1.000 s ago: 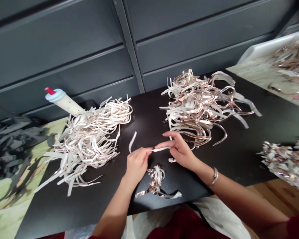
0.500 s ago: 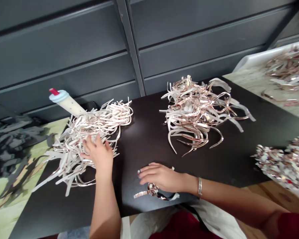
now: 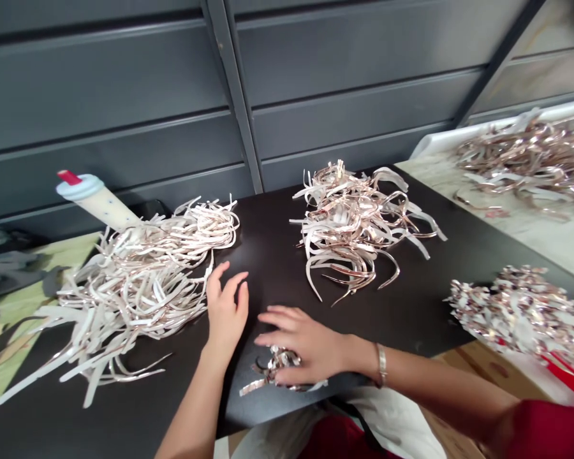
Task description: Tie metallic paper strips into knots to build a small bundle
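Observation:
My left hand (image 3: 226, 309) hovers over the black board (image 3: 277, 268) with its fingers spread, holding nothing, just right of a big heap of pale metallic paper strips (image 3: 134, 280). My right hand (image 3: 302, 344) lies palm down on a small cluster of folded shiny strips (image 3: 270, 368) near the board's front edge, fingers stretched out flat. A second heap of rose-gold strips (image 3: 349, 223) lies further back, beyond both hands.
A glue bottle with a red tip (image 3: 93, 197) leans behind the left heap. A pile of folded foil pieces (image 3: 516, 312) sits at the right edge. More strips (image 3: 526, 153) lie on a white tray at back right. A grey panelled wall (image 3: 220, 95) stands behind.
My left hand has come off the left heap and moved right over the bare board. My right hand stays on the small cluster. The view has shifted a little to the right.

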The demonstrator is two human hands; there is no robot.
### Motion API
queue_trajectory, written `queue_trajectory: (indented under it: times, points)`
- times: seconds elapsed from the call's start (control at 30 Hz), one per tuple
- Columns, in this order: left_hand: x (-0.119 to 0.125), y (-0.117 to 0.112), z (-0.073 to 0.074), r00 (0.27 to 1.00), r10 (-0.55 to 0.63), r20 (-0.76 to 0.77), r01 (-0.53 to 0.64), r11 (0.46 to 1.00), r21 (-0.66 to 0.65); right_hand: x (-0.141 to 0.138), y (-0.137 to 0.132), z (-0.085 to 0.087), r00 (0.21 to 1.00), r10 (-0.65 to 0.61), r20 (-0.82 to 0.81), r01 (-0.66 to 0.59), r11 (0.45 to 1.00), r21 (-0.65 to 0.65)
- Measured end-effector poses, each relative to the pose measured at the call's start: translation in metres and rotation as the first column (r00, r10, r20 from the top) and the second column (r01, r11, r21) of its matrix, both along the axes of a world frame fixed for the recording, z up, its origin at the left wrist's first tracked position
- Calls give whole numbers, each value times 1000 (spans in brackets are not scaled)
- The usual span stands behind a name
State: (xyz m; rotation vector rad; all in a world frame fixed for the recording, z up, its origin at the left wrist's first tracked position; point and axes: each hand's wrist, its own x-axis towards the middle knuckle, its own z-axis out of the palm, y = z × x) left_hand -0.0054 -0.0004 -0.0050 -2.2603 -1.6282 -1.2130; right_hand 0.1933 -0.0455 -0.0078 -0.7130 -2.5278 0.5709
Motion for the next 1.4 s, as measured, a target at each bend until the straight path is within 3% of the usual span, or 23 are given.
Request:
queue_trajectory:
  times: [0.07, 0.13, 0.17, 0.23, 0.27, 0.37, 0.43, 0.5, 0.63, 0.73, 0.8, 0.87, 0.93, 1.0, 1.07, 1.17, 1.3, 1.4]
  points:
    - [5, -1, -2, 999, -26, 31, 28, 999, -45, 24, 9, 1, 953, -301, -20, 301, 953, -12]
    - [11, -2, -3, 993, -66, 93, 75, 992, -98, 43, 20, -1, 799, -583, 149, 576, 813, 88]
    - [14, -2, -4, 986, -94, 140, 113, 984, -140, 50, 24, -2, 729, -642, 235, 623, 766, 161]
    - [20, -4, -4, 956, -135, 261, 208, 939, -273, 55, 30, -5, 664, -662, 347, 615, 748, 250]
    - [23, -5, -5, 933, -137, 333, 261, 894, -365, 54, 30, -6, 669, -651, 358, 600, 758, 256]
    - [28, -11, -4, 833, -56, 550, 447, 655, -610, 42, 26, -7, 761, -618, 198, 595, 786, 165]
    - [31, -16, -3, 741, 17, 671, 580, 488, -653, 31, 22, -6, 828, -560, 24, 558, 827, 68]
    - [34, -19, -2, 647, 70, 759, 675, 410, -614, 22, 20, -5, 894, -438, -96, 443, 896, 42]
    - [36, -22, 0, 562, 146, 814, 697, 446, -561, 11, 25, -3, 971, -187, -150, 208, 967, 143]
    - [35, -22, 2, 552, 167, 817, 665, 503, -552, 9, 34, -1, 943, -205, -262, 209, 978, -16]
    - [33, -22, 3, 601, 145, 786, 611, 551, -569, 10, 38, 0, 866, -324, -382, 256, 942, -219]
    - [31, -21, 4, 720, 83, 689, 501, 625, -598, 11, 40, -1, 752, -436, -495, 212, 870, -444]
    - [29, -20, 4, 833, 17, 553, 378, 712, -591, 12, 38, -3, 662, -458, -594, 8, 796, -605]
    - [27, -18, 4, 887, -1, 461, 290, 779, -557, 13, 34, -5, 606, -427, -672, -231, 713, -662]
    - [26, -16, 4, 903, 14, 429, 252, 793, -554, 14, 30, -6, 575, -421, -702, -353, 646, -677]
    - [23, -14, 4, 912, 40, 408, 214, 802, -557, 16, 26, -6, 584, -468, -663, -336, 604, -722]
    - [21, -12, 6, 913, 72, 402, 178, 816, -550, 17, 25, -2, 603, -519, -606, -230, 614, -755]
    - [22, -11, 5, 864, 101, 494, 254, 759, -600, 17, 26, 0, 610, -500, -615, -184, 665, -724]
